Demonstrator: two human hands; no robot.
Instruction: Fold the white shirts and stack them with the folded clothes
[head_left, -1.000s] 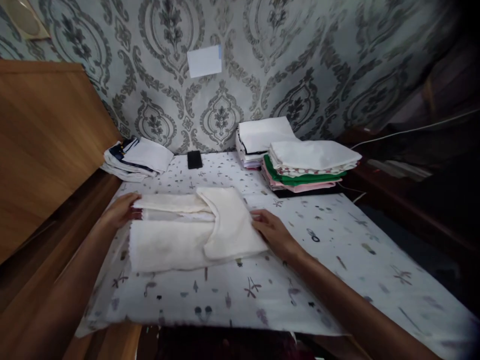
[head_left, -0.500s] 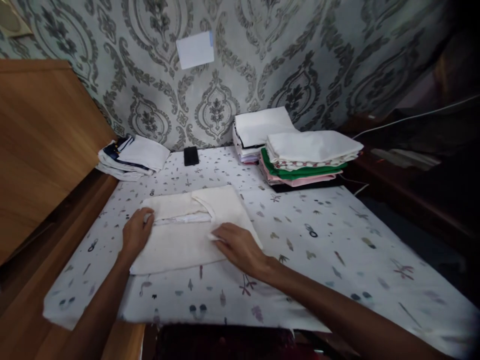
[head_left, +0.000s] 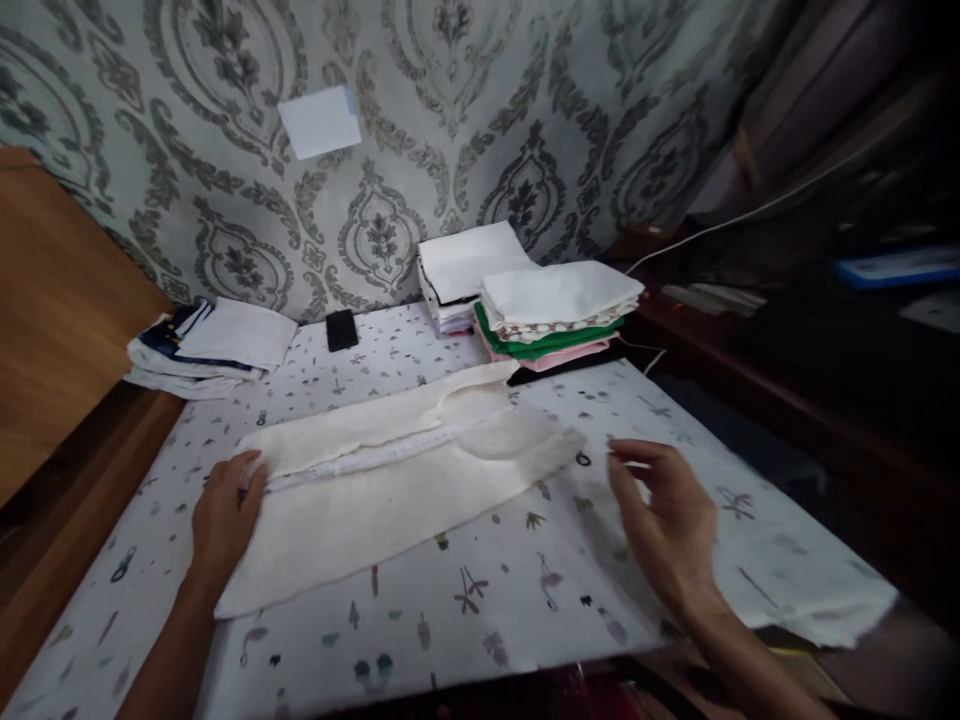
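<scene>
A cream folded garment (head_left: pixel 375 520) lies lengthwise on the patterned white sheet, its two sides drawn in toward a white strip (head_left: pixel 375 456) along the middle. What looks like a rounded neckline opening shows at its right end. My left hand (head_left: pixel 225 510) is at the garment's left edge, thumb and fingers closed on the cloth there. Just past the right end, my right hand (head_left: pixel 664 515) is raised a little over the sheet. Its fingers are curved and apart from the thumb, with nothing seen between them and a small gap to the cloth.
Folded clothes form a stack (head_left: pixel 555 300) at the back right and a smaller pile (head_left: pixel 217 345) at the back left. A black phone (head_left: pixel 342 330) rests near the wall. A wooden panel (head_left: pixel 67 310) borders the left side. A white cable (head_left: pixel 750 210) runs at the right.
The garment's folded-over right part has been opened out to the right, so it lies longer. My right hand has let go and moved right. The view has turned rightward.
</scene>
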